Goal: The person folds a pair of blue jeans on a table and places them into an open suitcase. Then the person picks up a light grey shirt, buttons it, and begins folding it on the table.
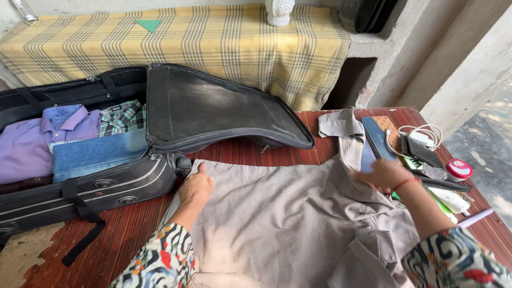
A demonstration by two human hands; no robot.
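Left hand (195, 188) flat, fingers spread, pressing the beige cotton garment (288, 224) near its left edge; right hand (385, 174) pinches its far sleeve. It lies spread on the red-brown desk (133, 229), folding barely begun. Beside it, the open black suitcase (160, 122) already holds folded shirts and jeans (98, 152).

Red table (128, 234): suitcase (106, 186), shirt (277, 213)
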